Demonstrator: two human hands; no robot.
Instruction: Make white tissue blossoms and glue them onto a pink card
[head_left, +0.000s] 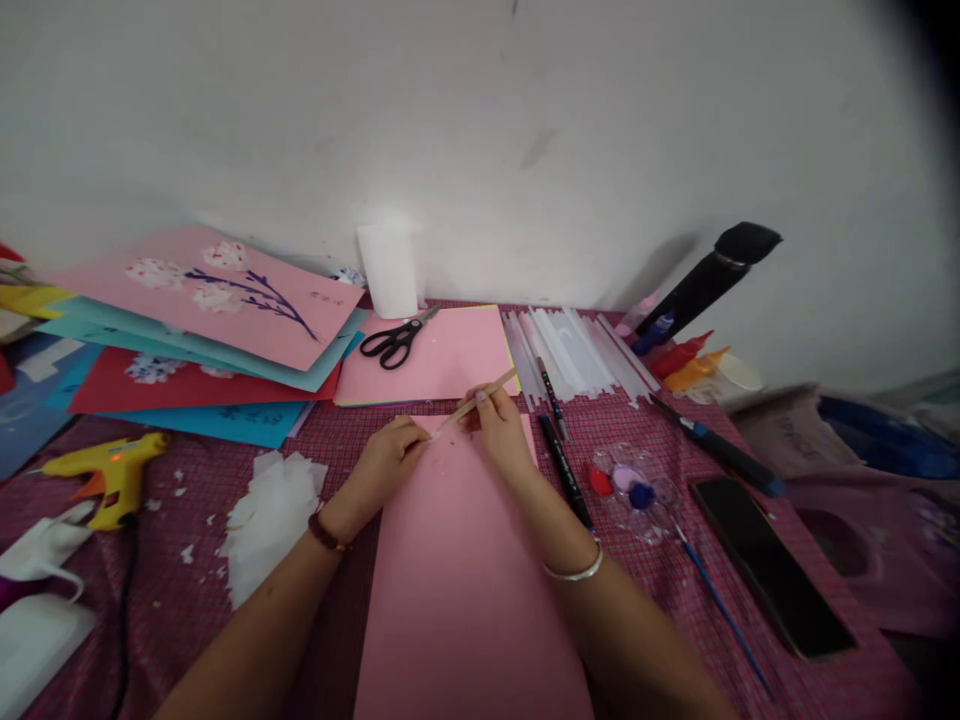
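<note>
Pinching a thin stick (pixel 504 380) over the far end of the pink sheet (pixel 465 580), the right hand (pixel 499 425) angles in from its right. The left hand (pixel 386 458) curls at its far-left corner, grip unclear.

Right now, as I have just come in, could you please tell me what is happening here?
A person is working with two bare hands over a long pink sheet. The right hand holds a thin pale stick at a slant, its lower end close to the left hand. A small whitish bit is there too; whether the left hand pinches it, I cannot tell. White paper pieces lie to the left, and black scissors rest beyond.
</note>
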